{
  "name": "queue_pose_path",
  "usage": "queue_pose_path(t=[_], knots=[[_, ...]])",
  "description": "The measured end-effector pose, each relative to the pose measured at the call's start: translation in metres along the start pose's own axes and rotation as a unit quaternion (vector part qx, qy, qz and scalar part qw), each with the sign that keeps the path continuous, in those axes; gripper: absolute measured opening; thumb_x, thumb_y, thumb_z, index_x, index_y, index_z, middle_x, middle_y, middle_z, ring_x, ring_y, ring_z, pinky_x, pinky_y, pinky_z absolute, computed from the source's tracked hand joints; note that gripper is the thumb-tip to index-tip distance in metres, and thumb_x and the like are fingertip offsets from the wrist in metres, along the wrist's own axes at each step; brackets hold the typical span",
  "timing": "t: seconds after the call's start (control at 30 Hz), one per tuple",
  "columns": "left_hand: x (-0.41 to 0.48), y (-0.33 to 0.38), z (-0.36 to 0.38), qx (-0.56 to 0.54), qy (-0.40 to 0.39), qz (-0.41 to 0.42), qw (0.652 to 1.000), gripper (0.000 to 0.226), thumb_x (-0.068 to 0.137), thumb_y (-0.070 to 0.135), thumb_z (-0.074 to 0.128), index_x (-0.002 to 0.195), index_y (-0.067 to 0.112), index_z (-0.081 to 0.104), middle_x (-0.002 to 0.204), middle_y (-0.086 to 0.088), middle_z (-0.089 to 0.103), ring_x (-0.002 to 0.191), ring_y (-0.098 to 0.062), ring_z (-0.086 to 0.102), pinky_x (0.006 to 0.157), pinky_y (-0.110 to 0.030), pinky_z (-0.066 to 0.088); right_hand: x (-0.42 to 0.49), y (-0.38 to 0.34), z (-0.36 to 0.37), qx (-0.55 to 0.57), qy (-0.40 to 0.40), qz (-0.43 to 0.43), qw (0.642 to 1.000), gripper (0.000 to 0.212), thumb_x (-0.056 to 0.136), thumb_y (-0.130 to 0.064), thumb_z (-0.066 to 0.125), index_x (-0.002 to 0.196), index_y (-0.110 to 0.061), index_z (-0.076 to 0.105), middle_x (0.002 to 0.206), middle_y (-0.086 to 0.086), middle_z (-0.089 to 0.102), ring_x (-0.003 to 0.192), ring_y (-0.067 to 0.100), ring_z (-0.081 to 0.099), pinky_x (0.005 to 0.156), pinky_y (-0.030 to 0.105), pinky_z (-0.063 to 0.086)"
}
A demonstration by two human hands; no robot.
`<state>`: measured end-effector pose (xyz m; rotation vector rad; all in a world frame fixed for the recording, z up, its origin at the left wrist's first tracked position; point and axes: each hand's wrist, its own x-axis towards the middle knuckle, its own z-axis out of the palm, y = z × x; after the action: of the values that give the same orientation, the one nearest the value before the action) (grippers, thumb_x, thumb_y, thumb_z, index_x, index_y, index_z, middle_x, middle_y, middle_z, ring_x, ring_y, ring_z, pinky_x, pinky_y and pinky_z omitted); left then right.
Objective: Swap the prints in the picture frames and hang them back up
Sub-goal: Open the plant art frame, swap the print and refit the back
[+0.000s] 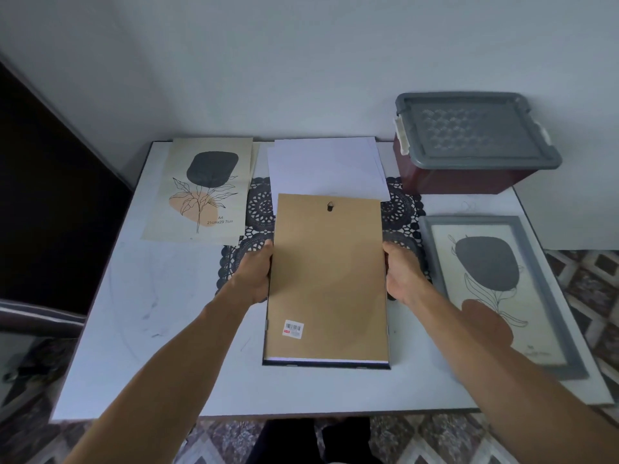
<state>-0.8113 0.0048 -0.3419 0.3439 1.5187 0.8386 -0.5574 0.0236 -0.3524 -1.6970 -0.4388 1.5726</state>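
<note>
Two frames, one loose print, both hands engaged; items listed from the left across the white table (150, 329).

1. Loose print (201, 190): dark blob, peach blob, line-drawn leaves. Lies flat at the far left, unframed.
2. Black doily (259, 209): partly covered by items 1 and 4.
3. Left hand (253, 274): fingers curled round the left edge of the backing board, tips hidden beneath.
4. Backing board (326, 279): brown, hanger (330, 206) at the far end, barcode sticker (293, 329) near. It sits over the black frame (326, 364), face down; a thin white edge shows beneath. White sheets (325, 165) lie just beyond.
5. Right hand (402, 274): grips the right edge likewise.
6. Storage box (469, 145): lidded, far right.
7. Grey frame (469, 221): face up, its print (489, 279) inside.

Hazards, as judged: board seated askew would likely jam on the frame's clips; uneven pressure could shift or crease whatever sheet lies beneath.
</note>
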Motion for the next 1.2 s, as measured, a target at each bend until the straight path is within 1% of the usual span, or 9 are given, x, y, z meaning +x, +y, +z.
queue_pose_path(t=[0.17,0.33,0.47,0.53,0.67,0.83,1.0,1.1,1.2], knots=[[0.003,0.0,0.0,0.001,0.008,-0.007,1.0,0.042,0.103,0.036,0.048,0.112,-0.001,0.065,0.111,-0.014,0.07,0.095,-0.03,0.069,0.08,-0.04,0.057,-0.002,-0.004,-0.011,0.048,-0.035,-0.021,0.998,0.025,0.105,-0.014,0.047,0.093,-0.008,0.068,0.088,0.005,0.074,0.072,0.012,0.073,0.064,0.029,0.059],[0.003,0.0,0.009,0.056,0.067,-0.008,0.996,0.04,0.102,0.047,0.04,0.083,0.014,0.053,0.065,-0.001,0.043,0.054,-0.016,0.041,0.048,-0.019,0.035,-0.002,-0.005,-0.016,0.089,-0.071,0.014,0.993,0.027,0.105,-0.017,0.045,0.092,-0.01,0.066,0.075,0.002,0.076,0.065,0.012,0.072,0.059,0.029,0.058],[0.008,-0.004,0.008,0.063,0.075,-0.002,0.995,0.047,0.101,0.05,0.041,0.109,0.006,0.055,0.082,-0.003,0.051,0.073,-0.02,0.051,0.059,-0.027,0.04,-0.003,-0.009,-0.019,0.093,-0.094,0.038,0.99,0.024,0.104,-0.024,0.049,0.094,-0.014,0.067,0.079,0.001,0.076,0.076,0.015,0.068,0.081,0.034,0.054],[0.009,-0.004,0.007,0.059,0.078,-0.01,0.995,0.049,0.1,0.049,0.043,0.121,0.005,0.055,0.09,-0.005,0.056,0.082,-0.022,0.055,0.069,-0.032,0.045,-0.005,-0.01,-0.02,0.096,-0.108,0.039,0.989,0.026,0.104,-0.025,0.048,0.089,-0.017,0.068,0.075,-0.001,0.075,0.072,0.013,0.066,0.074,0.029,0.055],[0.008,0.0,0.011,0.082,0.094,-0.016,0.992,0.051,0.1,0.052,0.039,0.126,0.01,0.053,0.079,-0.002,0.042,0.071,-0.018,0.041,0.067,-0.032,0.034,-0.008,-0.008,-0.021,0.101,-0.12,0.041,0.987,0.026,0.103,-0.03,0.048,0.097,-0.017,0.069,0.085,0.0,0.076,0.076,0.013,0.068,0.073,0.028,0.057],[0.011,0.0,0.005,0.028,0.076,-0.056,0.995,0.049,0.093,0.056,0.053,0.125,0.019,0.059,0.109,0.0,0.062,0.093,-0.022,0.057,0.082,-0.035,0.044,-0.009,-0.012,-0.02,0.091,-0.134,0.033,0.986,0.034,0.1,-0.037,0.052,0.12,-0.013,0.067,0.114,0.008,0.07,0.102,0.022,0.064,0.096,0.04,0.049],[0.004,0.0,0.012,0.042,0.088,-0.01,0.995,0.043,0.1,0.052,0.043,0.112,0.014,0.056,0.098,-0.004,0.06,0.085,-0.02,0.057,0.071,-0.03,0.045,-0.007,-0.009,-0.017,0.088,-0.108,-0.024,0.99,0.034,0.103,-0.026,0.05,0.083,-0.019,0.076,0.087,0.003,0.074,0.072,0.015,0.068,0.073,0.035,0.053],[0.005,-0.001,0.018,0.097,0.094,0.072,0.988,0.056,0.101,0.054,0.035,0.129,0.01,0.055,0.123,-0.011,0.062,0.111,-0.025,0.059,0.097,-0.041,0.047,-0.009,-0.008,-0.015,0.072,-0.09,-0.056,0.992,0.029,0.105,-0.02,0.047,0.082,-0.017,0.064,0.063,-0.005,0.069,0.054,0.008,0.063,0.05,0.023,0.049],[0.002,-0.002,0.021,0.176,0.11,0.156,0.966,0.047,0.104,0.046,0.034,0.121,0.008,0.055,0.095,-0.003,0.056,0.08,-0.015,0.052,0.069,-0.03,0.043,-0.009,-0.007,-0.019,0.043,-0.104,-0.032,0.993,0.019,0.102,-0.019,0.05,0.093,-0.022,0.067,0.079,0.001,0.073,0.069,0.016,0.062,0.057,0.027,0.047]])
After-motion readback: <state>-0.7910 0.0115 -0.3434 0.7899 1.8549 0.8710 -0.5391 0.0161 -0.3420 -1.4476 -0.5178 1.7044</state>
